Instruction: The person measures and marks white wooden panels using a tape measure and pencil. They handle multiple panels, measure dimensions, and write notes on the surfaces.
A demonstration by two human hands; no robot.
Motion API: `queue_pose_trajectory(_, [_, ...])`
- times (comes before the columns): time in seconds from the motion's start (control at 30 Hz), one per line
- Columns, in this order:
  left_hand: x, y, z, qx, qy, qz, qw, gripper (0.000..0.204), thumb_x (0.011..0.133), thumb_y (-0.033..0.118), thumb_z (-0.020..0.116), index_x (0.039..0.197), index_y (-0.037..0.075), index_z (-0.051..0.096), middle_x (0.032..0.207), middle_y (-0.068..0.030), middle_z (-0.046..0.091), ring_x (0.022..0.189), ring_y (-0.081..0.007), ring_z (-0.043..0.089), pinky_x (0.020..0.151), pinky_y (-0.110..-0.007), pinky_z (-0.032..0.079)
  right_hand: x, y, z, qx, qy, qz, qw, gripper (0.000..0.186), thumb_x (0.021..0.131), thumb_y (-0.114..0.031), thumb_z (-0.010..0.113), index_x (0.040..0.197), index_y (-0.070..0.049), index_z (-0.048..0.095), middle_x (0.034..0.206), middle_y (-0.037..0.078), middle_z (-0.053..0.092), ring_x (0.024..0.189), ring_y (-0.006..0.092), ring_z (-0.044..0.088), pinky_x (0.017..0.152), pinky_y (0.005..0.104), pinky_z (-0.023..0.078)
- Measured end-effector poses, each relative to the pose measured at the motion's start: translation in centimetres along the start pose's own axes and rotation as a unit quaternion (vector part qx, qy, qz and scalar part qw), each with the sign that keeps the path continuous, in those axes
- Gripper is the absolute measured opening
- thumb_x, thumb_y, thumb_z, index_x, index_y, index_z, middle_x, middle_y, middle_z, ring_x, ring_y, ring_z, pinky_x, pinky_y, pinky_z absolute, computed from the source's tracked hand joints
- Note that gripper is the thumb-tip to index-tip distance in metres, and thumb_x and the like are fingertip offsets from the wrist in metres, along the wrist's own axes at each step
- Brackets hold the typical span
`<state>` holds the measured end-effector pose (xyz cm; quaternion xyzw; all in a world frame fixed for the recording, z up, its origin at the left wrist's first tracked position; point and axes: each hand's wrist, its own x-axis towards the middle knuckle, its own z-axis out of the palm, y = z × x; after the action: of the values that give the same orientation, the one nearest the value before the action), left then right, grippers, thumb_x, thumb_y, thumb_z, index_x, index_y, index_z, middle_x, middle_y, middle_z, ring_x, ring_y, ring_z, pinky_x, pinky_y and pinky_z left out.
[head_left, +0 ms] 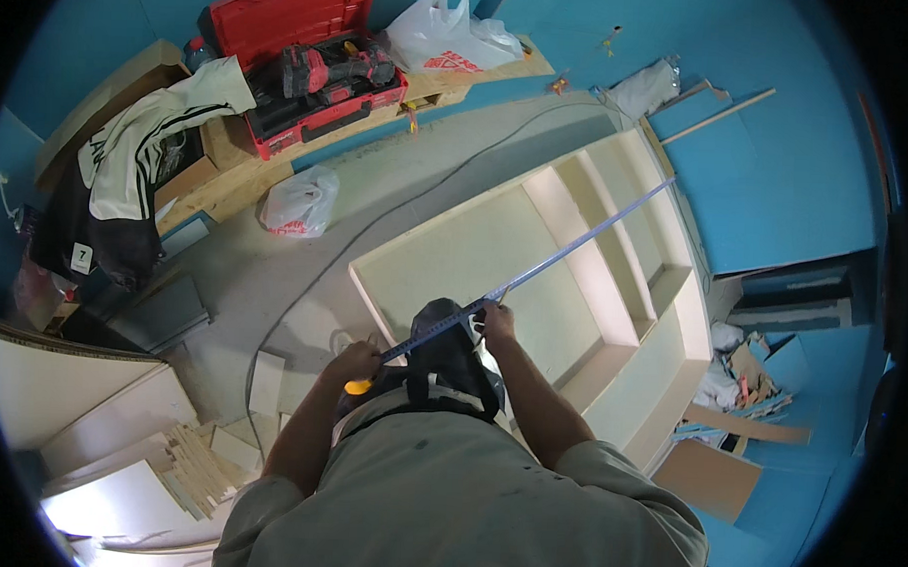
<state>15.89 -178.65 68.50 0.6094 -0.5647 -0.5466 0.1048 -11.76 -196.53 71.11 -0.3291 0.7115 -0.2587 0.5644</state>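
My left hand [355,362] is closed on a yellow tape measure [356,386] at my waist. Its long, pale blue blade [565,250] stretches diagonally across a cream wooden cabinet frame [395,263] to the far right edge. My right hand [497,325] is closed on the blade near its lower part, with a thin pencil-like item that I cannot make out clearly. The cabinet lies on the floor before me, with several compartments divided by boards. My legs are at its near side, partly hidden by the blade and my body.
A shelf [217,190] at upper left carries a red open toolbox [320,119], a bag [443,38] and clothing [128,162]. A dark cable [366,225] snakes across the floor [225,266]. Stacked boards [100,396] lie at lower left, scraps [746,374] at right along blue walls [777,205].
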Motion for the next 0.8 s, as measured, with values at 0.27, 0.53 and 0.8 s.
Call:
queue_pose_trajectory(0.27, [-0.3, -5.9, -0.2, -0.067, 0.072, -0.206, 0.974, 0.036, 0.086, 0.029, 0.055, 0.076, -0.002, 0.071, 0.071, -0.0163, 0.071, 0.065, -0.0258, 0.070, 0.066, -0.040, 0.054, 13.7, -0.9, 4.1, -0.113, -0.033, 0.015, 0.993, 0.029, 0.092, -0.023, 0.058, 0.080, 0.002, 0.066, 0.063, 0.012, 0.063, 0.050, 0.0204, 0.061, 0.044, 0.0346, 0.048])
queue_pose_trajectory(0.53, [-2.3, -5.3, -0.7, -0.142, 0.106, -0.341, 0.923, 0.029, 0.089, 0.025, 0.062, 0.079, -0.001, 0.069, 0.066, -0.0124, 0.068, 0.060, -0.0208, 0.066, 0.059, -0.038, 0.051, 31.8, -4.9, 2.9, -0.105, 0.028, 0.088, 0.990, 0.028, 0.092, -0.019, 0.053, 0.079, 0.002, 0.066, 0.066, 0.012, 0.064, 0.053, 0.0224, 0.062, 0.046, 0.0366, 0.049])
queue_pose_trajectory(0.8, [7.0, -2.4, -7.1, -0.081, 0.104, -0.301, 0.945, 0.031, 0.088, 0.025, 0.061, 0.077, -0.003, 0.069, 0.062, -0.0127, 0.065, 0.056, -0.0238, 0.065, 0.060, -0.040, 0.052, 40.4, -5.6, -0.3, -0.099, 0.105, 0.151, 0.978, 0.027, 0.095, -0.021, 0.055, 0.078, -0.002, 0.063, 0.062, 0.008, 0.060, 0.049, 0.0182, 0.059, 0.041, 0.0327, 0.046])
